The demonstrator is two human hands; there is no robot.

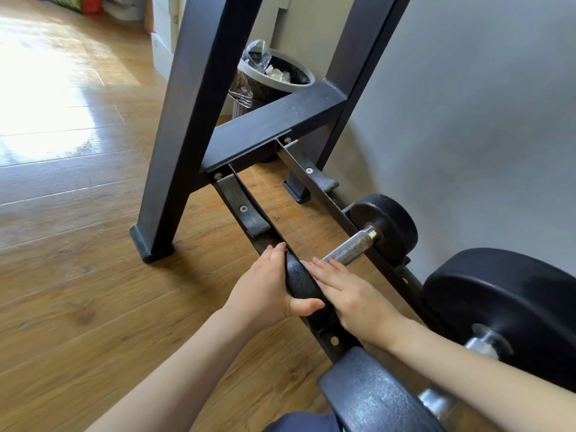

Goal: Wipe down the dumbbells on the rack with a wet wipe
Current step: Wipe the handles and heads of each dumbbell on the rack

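Gripping the near head of a small black dumbbell (300, 283) on the rack's (311, 118) lowest rails, left hand (265, 294) curled round its rim, right hand (349, 291) flat against its inner face, fingers straight, knurled steel handle, matte pebbled heads, bigger dumbbell (505, 310) just beside.

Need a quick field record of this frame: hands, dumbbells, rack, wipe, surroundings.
left hand: grips the near head of the small dumbbell, thumb curled under it
right hand: fingers straight, flat on the same head
small dumbbell handle: knurled metal, lying across the rack rails
rack: black frame, on the wooden floor by the wall
larger dumbbell: on the rack, nearer the camera
wet wipe: not visible
bin: behind the rack, bag-lined
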